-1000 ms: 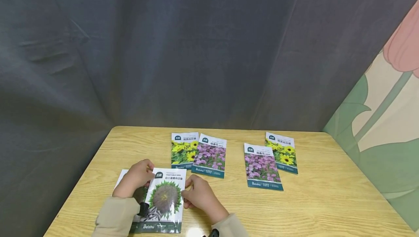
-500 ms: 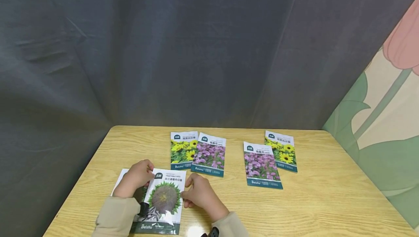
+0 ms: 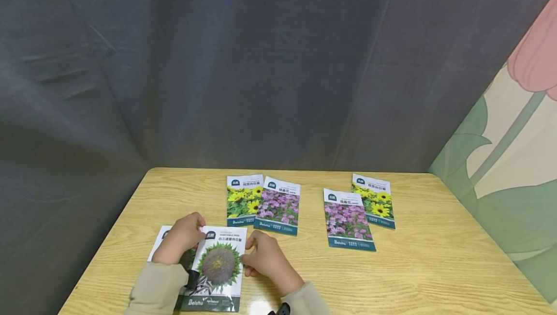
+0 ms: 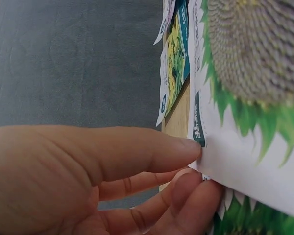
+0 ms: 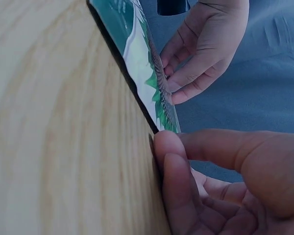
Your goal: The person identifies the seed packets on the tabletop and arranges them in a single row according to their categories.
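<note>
Two hands on one packet, and it's careful fingertip work down at the near left of the table (image 3: pixel 417 276)! The left hand (image 3: pixel 183 233) has the top-left corner of the big seed-head packet (image 3: pixel 221 262) pinched, thumb on the printed face beside the dark logo, fingers tucked behind. Over on the other side, the right hand (image 3: pixel 266 257) has the right edge nipped between thumb and fingers, partway down, right against the wood. Neither hand is wide; both are narrow, holding that same packet

Underneath, a matching packet (image 3: pixel 162 235) peeks out on the left, mostly covered by the upper one and the left forearm. The two overlap but don't line up, and the left wrist view shows the pinched corner standing a little clear of the packet below

Further back, a purple-flower packet (image 3: pixel 278 207) laps over a yellow-flower packet (image 3: pixel 240 202), and well to the right a second purple one (image 3: pixel 348 220) overlaps a second yellow one (image 3: pixel 379 203), no hand on any of them

My call: this is the positioning step, settling one packet over its twin. Next move would seem to want the corner lowered flat, then both pinches eased off together, without dragging the slippery-looking sheet askew
</note>
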Motion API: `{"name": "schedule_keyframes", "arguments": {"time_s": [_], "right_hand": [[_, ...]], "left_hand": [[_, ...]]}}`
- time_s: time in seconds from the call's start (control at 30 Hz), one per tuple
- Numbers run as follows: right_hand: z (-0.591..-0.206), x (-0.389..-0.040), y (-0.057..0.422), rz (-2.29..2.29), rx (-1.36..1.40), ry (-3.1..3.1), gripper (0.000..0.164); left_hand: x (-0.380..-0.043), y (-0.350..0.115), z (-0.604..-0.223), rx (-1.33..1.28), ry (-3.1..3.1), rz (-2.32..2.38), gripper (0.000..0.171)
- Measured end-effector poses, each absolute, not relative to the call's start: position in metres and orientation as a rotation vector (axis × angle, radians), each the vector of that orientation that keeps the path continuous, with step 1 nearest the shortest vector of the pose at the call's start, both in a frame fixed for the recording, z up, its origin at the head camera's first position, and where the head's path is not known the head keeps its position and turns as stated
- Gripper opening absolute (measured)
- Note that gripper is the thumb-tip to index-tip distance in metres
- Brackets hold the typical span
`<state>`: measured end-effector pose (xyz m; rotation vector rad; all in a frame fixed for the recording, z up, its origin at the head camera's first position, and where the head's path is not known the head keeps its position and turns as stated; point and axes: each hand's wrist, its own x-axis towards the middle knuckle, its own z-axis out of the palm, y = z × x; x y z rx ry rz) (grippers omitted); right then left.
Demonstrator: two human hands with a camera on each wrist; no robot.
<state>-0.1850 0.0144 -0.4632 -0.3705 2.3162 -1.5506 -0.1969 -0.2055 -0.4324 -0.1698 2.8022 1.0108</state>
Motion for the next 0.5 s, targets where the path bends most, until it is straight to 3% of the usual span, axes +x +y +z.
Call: {"name": "schedule_keyframes", "arguments": {"time_s": [0.5], "right_hand": [[-0.4667,-0.1871,0.0163,-1.635,-0.349,2.199,0.011]], "left_hand": [[-0.1971,-0.2046,-0.428,-0.198,2.877,1.013,0.019]]}}
